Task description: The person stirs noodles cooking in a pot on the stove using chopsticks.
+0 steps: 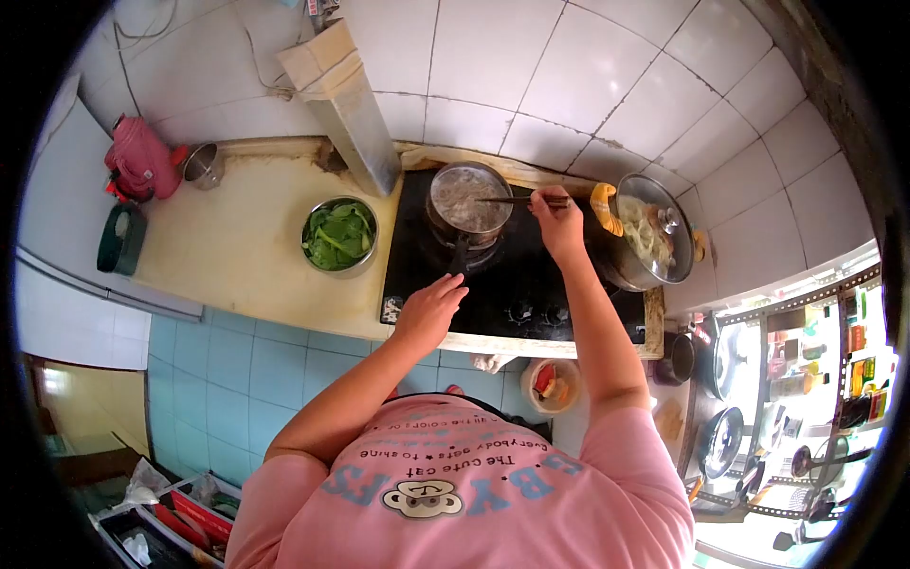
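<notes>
On the black stove (531, 284) stands a saucepan (469, 201) of bubbling liquid with pale contents. My right hand (557, 223) holds chopsticks (521, 200), whose tips reach into the pan. The fingers of my left hand (431, 308) lie at the end of the pan's black handle (460, 261); whether they grip it is hard to make out. To the left on the counter sits a metal bowl (370, 258) of green leaves (338, 234). A larger pot (635, 261) with a glass lid (666, 220) is right of my right hand.
At the counter's (227, 256) far left are a pink jug (142, 159), a metal cup (203, 166) and a green container (123, 237). A metal duct (355, 133) rises behind the bowl. Below the stove's front edge is a bin (550, 386); a rack (806, 379) is at right.
</notes>
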The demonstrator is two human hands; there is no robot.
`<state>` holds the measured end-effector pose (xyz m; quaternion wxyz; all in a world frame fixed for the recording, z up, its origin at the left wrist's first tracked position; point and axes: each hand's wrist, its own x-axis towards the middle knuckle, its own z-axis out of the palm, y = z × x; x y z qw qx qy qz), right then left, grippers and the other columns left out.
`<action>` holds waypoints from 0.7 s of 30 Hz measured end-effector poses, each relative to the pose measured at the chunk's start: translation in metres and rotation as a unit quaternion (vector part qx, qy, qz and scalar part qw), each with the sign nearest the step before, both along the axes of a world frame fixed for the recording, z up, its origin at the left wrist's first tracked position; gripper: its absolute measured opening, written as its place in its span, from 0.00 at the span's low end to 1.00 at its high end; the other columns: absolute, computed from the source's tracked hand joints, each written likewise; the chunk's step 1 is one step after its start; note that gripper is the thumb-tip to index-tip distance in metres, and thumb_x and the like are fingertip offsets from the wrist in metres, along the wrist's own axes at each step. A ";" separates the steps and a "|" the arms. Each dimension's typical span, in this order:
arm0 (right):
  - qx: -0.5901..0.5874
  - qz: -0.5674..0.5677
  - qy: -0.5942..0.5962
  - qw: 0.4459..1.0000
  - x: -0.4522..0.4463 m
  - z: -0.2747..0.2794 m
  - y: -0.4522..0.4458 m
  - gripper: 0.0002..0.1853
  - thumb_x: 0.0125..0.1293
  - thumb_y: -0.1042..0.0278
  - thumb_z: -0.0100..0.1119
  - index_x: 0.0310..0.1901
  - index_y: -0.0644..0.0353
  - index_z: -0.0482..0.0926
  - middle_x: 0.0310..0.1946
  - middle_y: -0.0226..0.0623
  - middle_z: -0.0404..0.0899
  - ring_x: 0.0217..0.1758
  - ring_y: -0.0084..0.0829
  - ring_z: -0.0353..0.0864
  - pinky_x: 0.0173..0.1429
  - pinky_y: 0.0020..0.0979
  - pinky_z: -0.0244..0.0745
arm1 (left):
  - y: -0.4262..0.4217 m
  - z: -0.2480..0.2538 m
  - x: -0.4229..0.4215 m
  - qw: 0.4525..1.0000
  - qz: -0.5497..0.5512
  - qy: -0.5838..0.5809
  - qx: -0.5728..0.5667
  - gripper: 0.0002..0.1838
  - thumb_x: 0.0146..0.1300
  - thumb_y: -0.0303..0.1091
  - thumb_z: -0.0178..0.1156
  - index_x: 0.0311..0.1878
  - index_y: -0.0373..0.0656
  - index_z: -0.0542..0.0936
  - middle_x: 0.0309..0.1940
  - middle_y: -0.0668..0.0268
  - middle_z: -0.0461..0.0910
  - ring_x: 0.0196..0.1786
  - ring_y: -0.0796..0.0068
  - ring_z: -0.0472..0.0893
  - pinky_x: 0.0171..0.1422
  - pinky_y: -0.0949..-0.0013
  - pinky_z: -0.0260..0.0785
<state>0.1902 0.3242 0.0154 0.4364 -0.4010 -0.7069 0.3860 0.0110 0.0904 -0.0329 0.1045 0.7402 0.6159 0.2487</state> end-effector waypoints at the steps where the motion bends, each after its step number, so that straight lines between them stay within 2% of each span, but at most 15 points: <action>1: 0.000 0.001 0.000 1.000 0.002 -0.001 -0.001 0.10 0.70 0.67 0.61 0.42 0.67 0.79 0.34 0.37 0.83 0.36 0.29 0.82 0.43 0.32 0.77 | 0.000 0.000 0.000 1.000 0.001 0.000 0.000 0.19 0.64 0.29 0.60 0.58 0.40 0.77 0.66 0.60 0.72 0.68 0.61 0.72 0.68 0.61 0.69; 3: 0.026 0.022 -0.113 0.993 0.004 0.003 -0.009 0.10 0.70 0.67 0.61 0.42 0.67 0.79 0.36 0.38 0.82 0.36 0.28 0.82 0.42 0.32 0.77 | -0.002 0.001 0.001 1.000 0.005 -0.013 0.003 0.19 0.64 0.29 0.60 0.58 0.40 0.77 0.66 0.61 0.72 0.68 0.62 0.72 0.68 0.61 0.69; 7: 0.058 -0.012 0.003 0.998 0.008 0.006 -0.033 0.07 0.69 0.70 0.61 0.42 0.66 0.80 0.35 0.38 0.80 0.33 0.26 0.80 0.39 0.28 0.75 | -0.002 0.001 -0.001 1.000 0.000 -0.003 0.001 0.19 0.64 0.29 0.60 0.58 0.40 0.77 0.66 0.61 0.72 0.67 0.62 0.72 0.67 0.61 0.70; 8: 0.087 -0.012 0.021 0.996 0.009 0.008 -0.045 0.05 0.68 0.74 0.62 0.42 0.65 0.80 0.33 0.38 0.79 0.33 0.27 0.79 0.39 0.26 0.74 | -0.002 0.000 -0.001 1.000 0.002 -0.003 0.008 0.19 0.63 0.28 0.60 0.58 0.40 0.78 0.66 0.61 0.72 0.67 0.62 0.72 0.67 0.61 0.70; 9: 0.109 -0.024 -0.016 0.994 0.011 0.013 -0.058 0.05 0.66 0.77 0.62 0.42 0.65 0.80 0.34 0.40 0.79 0.33 0.28 0.80 0.39 0.26 0.74 | -0.002 0.000 0.000 1.000 0.004 -0.004 0.015 0.19 0.63 0.28 0.61 0.58 0.40 0.78 0.66 0.61 0.72 0.67 0.62 0.72 0.67 0.61 0.70; 11: 0.150 -0.013 -0.043 0.988 0.011 0.030 -0.095 0.06 0.63 0.81 0.63 0.42 0.64 0.80 0.36 0.43 0.80 0.37 0.35 0.82 0.43 0.29 0.76 | -0.003 -0.001 0.000 1.000 0.006 -0.007 0.018 0.19 0.63 0.28 0.61 0.57 0.40 0.78 0.65 0.60 0.73 0.67 0.61 0.72 0.67 0.61 0.70; 13: 0.240 0.015 -0.052 0.969 0.013 0.011 -0.112 0.09 0.61 0.83 0.62 0.43 0.64 0.80 0.41 0.46 0.81 0.45 0.43 0.82 0.47 0.33 0.78 | -0.003 0.000 0.001 1.000 0.005 -0.011 0.021 0.18 0.62 0.28 0.61 0.57 0.40 0.78 0.65 0.60 0.73 0.67 0.61 0.73 0.67 0.61 0.70; 14: 0.201 0.028 -0.062 0.977 0.012 0.015 -0.130 0.11 0.61 0.84 0.62 0.45 0.63 0.80 0.45 0.48 0.80 0.51 0.49 0.81 0.50 0.36 0.79 | -0.003 0.001 0.001 1.000 0.008 -0.019 0.022 0.18 0.62 0.28 0.61 0.57 0.40 0.78 0.65 0.59 0.74 0.67 0.61 0.73 0.67 0.60 0.70; 15: 0.210 0.037 -0.088 0.973 0.013 0.005 -0.137 0.13 0.61 0.83 0.62 0.47 0.62 0.80 0.48 0.50 0.79 0.51 0.50 0.81 0.50 0.37 0.79 | -0.003 0.001 0.002 0.999 0.011 -0.027 0.023 0.18 0.62 0.28 0.61 0.56 0.40 0.79 0.64 0.59 0.74 0.67 0.60 0.73 0.67 0.60 0.70; 17: 0.148 0.042 -0.104 0.983 0.013 -0.009 -0.154 0.14 0.61 0.82 0.62 0.49 0.59 0.80 0.52 0.51 0.78 0.52 0.52 0.81 0.51 0.39 0.80 | -0.002 0.001 0.003 0.999 0.009 -0.026 0.021 0.18 0.62 0.27 0.61 0.56 0.40 0.79 0.64 0.59 0.74 0.67 0.60 0.73 0.66 0.60 0.70; 18: 0.170 0.039 -0.124 0.977 0.012 -0.013 -0.159 0.15 0.62 0.79 0.62 0.51 0.57 0.80 0.56 0.51 0.77 0.53 0.54 0.80 0.51 0.41 0.80 | -0.002 0.001 0.003 0.999 0.011 -0.026 0.019 0.18 0.62 0.27 0.61 0.56 0.41 0.79 0.64 0.59 0.74 0.67 0.60 0.73 0.66 0.59 0.70; 21: 0.151 0.052 -0.146 0.976 0.011 -0.017 -0.171 0.15 0.64 0.76 0.62 0.52 0.56 0.79 0.57 0.50 0.76 0.55 0.54 0.80 0.53 0.42 0.79 | -0.004 0.000 0.004 0.998 0.017 -0.023 0.056 0.15 0.62 0.29 0.60 0.53 0.39 0.81 0.60 0.58 0.78 0.63 0.59 0.76 0.62 0.60 0.73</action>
